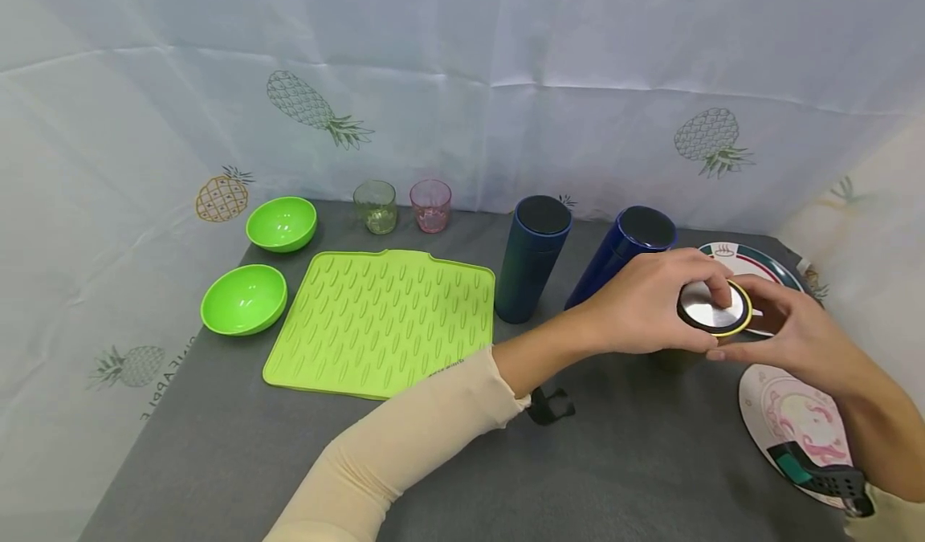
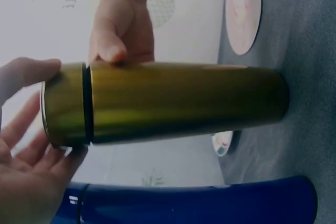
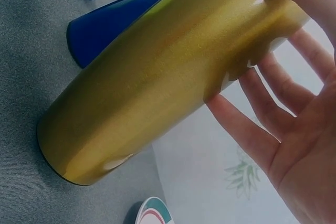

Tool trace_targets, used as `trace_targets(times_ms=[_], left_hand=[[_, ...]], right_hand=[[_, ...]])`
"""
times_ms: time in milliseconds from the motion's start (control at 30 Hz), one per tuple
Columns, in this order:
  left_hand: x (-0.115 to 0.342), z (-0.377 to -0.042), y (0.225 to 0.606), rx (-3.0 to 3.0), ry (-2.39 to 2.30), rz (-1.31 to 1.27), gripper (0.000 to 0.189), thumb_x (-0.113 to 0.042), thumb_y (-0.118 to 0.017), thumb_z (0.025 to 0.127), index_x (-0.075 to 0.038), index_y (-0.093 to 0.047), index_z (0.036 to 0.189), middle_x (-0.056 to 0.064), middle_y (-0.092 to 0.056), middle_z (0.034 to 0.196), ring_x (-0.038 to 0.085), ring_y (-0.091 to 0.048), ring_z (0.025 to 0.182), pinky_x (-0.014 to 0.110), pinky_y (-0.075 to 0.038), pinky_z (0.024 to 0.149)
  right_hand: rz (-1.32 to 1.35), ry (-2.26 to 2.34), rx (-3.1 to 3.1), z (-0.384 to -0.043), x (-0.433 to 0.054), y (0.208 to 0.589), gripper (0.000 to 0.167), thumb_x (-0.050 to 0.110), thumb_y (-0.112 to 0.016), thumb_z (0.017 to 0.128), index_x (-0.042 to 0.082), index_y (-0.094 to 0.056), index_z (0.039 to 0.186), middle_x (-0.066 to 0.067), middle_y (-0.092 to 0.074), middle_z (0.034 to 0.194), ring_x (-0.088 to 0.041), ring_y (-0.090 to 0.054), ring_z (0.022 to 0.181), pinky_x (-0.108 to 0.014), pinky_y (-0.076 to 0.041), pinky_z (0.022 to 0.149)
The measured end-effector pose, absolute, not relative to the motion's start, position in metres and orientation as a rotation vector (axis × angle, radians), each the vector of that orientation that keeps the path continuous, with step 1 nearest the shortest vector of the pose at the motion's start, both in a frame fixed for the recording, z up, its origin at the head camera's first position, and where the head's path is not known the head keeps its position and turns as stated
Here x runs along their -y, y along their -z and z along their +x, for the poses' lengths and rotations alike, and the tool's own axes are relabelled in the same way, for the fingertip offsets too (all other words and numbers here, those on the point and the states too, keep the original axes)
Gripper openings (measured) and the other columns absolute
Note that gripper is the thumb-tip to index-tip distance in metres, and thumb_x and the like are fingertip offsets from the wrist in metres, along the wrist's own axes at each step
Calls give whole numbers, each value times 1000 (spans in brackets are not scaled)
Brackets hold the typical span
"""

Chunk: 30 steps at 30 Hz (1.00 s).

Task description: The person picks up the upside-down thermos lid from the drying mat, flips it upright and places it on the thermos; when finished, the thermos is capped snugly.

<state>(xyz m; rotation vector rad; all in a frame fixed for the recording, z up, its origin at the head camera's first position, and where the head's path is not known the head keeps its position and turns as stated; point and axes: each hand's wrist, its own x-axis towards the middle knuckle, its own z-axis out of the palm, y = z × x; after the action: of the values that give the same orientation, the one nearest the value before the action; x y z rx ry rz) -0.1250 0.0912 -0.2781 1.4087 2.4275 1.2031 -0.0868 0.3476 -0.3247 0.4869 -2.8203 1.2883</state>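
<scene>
A gold thermos flask (image 2: 184, 98) stands upright on the grey table, its base on the surface. My left hand (image 1: 661, 301) grips its lid (image 2: 65, 103), thumb on one side and fingers on the other; in the head view the silver lid top (image 1: 711, 307) shows under the fingers. A dark ring separates lid from body. Just below the lid, my right hand (image 1: 802, 337) holds the upper body, fingers (image 3: 262, 98) and thumb on opposite sides. Close beside it stands a blue thermos flask (image 1: 614, 253), partly behind the left hand. Most of the gold body is hidden in the head view.
A dark teal thermos flask (image 1: 531, 261) stands left of the blue one. Further left lie a green drying mat (image 1: 383, 325), two green bowls (image 1: 282, 225) and two small glasses (image 1: 431, 205). At right are a dark-rimmed plate (image 1: 751, 254) and a pink-patterned plate (image 1: 795, 413) under the right forearm.
</scene>
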Motion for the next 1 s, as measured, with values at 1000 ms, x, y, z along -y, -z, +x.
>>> trace_targets(times_ms=[1000], left_hand=[[-96,-107,277,-2782,-1046,1346,33,-43,-82,85,-21,-63,101,-14,-62,106,-4,-51,90,5,-39,74]], right_hand=[[500,-1273,2821,-90,-345,324,75,-16,-81,68,15,-60,133,14,-62,120,3,-66,95,-8,-51,77]])
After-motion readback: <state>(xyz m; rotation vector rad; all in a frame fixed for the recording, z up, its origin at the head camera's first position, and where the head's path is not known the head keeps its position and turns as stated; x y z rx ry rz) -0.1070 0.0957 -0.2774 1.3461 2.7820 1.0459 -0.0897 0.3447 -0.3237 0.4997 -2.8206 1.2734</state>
